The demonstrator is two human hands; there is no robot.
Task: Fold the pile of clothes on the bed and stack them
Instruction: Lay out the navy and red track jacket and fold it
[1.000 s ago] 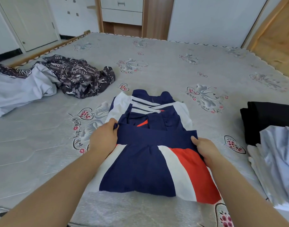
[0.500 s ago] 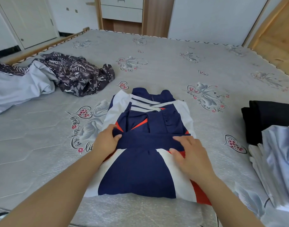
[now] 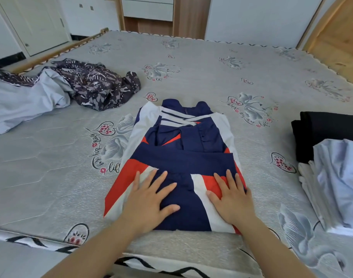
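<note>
Both the left hand [image 3: 149,199] and right hand [image 3: 231,197] press flat on the dress [image 3: 183,145]

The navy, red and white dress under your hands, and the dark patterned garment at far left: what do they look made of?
The dress looks like a thin, smooth woven fabric, matte, maybe polyester or chiffon: it lies flat with crisp folds under the left hand and right hand. The patterned garment looks lightweight and slightly silky, judging by its soft, fine crumples; the fibre cannot be told.

I see a bed [image 3: 221,63] with grey floral cover, white walls [image 3: 251,17], a white door [image 3: 41,23] far left, a drawer unit [image 3: 147,11] between wood panels, even daylight.
</note>
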